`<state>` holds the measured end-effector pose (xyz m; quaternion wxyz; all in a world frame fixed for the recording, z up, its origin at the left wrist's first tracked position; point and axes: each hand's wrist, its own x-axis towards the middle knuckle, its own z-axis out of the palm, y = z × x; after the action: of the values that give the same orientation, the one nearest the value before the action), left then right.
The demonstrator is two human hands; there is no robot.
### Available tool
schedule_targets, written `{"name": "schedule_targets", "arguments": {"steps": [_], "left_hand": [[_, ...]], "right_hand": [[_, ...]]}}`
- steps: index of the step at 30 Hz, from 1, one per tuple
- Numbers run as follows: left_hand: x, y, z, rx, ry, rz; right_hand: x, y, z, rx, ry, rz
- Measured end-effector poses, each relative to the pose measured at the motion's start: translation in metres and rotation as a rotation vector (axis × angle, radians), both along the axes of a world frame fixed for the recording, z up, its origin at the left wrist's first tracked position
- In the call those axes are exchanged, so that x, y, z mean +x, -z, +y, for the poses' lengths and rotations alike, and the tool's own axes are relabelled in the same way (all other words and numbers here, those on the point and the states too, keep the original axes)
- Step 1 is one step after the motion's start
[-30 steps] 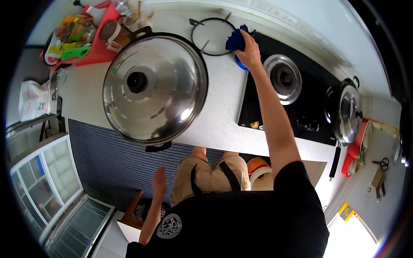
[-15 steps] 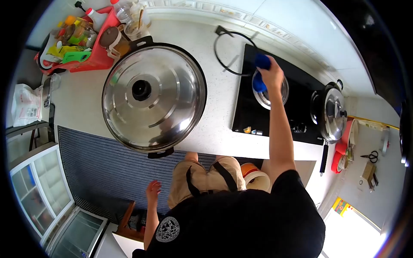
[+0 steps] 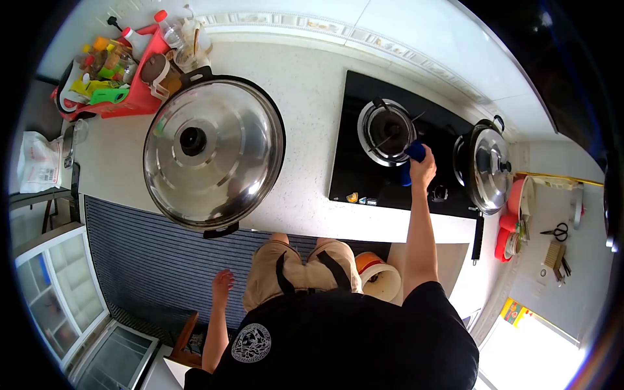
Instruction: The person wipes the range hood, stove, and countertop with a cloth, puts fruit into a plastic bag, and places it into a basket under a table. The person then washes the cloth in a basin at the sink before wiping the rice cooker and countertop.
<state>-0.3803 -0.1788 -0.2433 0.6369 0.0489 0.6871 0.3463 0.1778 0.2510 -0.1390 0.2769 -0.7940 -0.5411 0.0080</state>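
My right hand [image 3: 422, 170] grips a blue cloth [image 3: 415, 152] at the front right edge of the left burner [image 3: 377, 146] on the black cooktop [image 3: 351, 182]. Part of the cloth hangs below the fingers. A dark pot support [image 3: 379, 104] with thin prongs sits over the burner. Down beside my body, over the floor mat, hangs my left hand [image 3: 223, 281], holding nothing, its fingers loosely apart. A big lidded pan [image 3: 214, 169] stands on the counter left of the cooktop.
A lidded wok [image 3: 491, 169] occupies the right burner, its handle jutting past the counter edge. Small bits [image 3: 361, 199] lie at the cooktop's front left. A red basket [image 3: 146, 91] of bottles stands far left. Below the counter is a bucket [image 3: 380, 283].
The pot support has gone from the counter left of the cooktop onto the left burner. My right hand, with the blue cloth, has moved from over the burner toward its front right edge.
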Motion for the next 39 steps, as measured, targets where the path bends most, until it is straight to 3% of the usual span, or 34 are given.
{"name": "schedule_targets", "arguments": {"steps": [3, 7, 9, 11, 14, 16, 19, 24, 29, 31, 37, 39], "left_hand": [[0.013, -0.016, 0.01, -0.074, 0.089, 0.22], [0.02, -0.026, 0.012, -0.039, 0.053, 0.188], [0.028, -0.038, 0.025, -0.026, 0.027, 0.159], [0.039, -0.062, 0.058, -0.173, 0.028, 0.228], [0.041, -0.097, 0.087, 0.049, -0.105, 0.056], [0.042, -0.113, 0.107, 0.17, -0.275, -0.088], [0.043, -0.146, 0.142, 0.299, -0.389, -0.208], [0.061, -0.147, 0.168, 0.377, -0.358, -0.375], [0.092, -0.146, 0.194, 0.385, -0.531, -0.323], [0.093, -0.147, 0.201, 0.381, -0.605, -0.311], [0.081, -0.122, 0.203, 0.35, -0.708, -0.293], [0.077, -0.115, 0.199, 0.317, -0.754, -0.332]], "right_hand": [[0.001, 0.014, 0.0, 0.002, -0.007, 0.04], [0.017, 0.026, 0.005, -0.104, -0.083, 0.108], [0.022, 0.008, 0.001, -0.244, -0.164, 0.017], [0.023, -0.02, -0.01, -0.318, -0.144, -0.023], [0.02, -0.034, -0.044, -0.286, -0.168, 0.0], [-0.004, -0.034, -0.071, -0.414, -0.061, -0.003], [-0.011, 0.071, -0.125, -0.226, -0.203, -0.164], [-0.12, 0.05, -0.146, -0.222, -0.572, -0.021], [-0.192, 0.041, -0.074, -0.186, -0.717, -0.007], [-0.211, 0.045, -0.03, -0.225, -0.761, -0.168], [-0.242, 0.077, 0.139, -0.106, -0.462, -0.224], [-0.246, 0.085, 0.188, -0.045, -0.44, -0.135]]}}
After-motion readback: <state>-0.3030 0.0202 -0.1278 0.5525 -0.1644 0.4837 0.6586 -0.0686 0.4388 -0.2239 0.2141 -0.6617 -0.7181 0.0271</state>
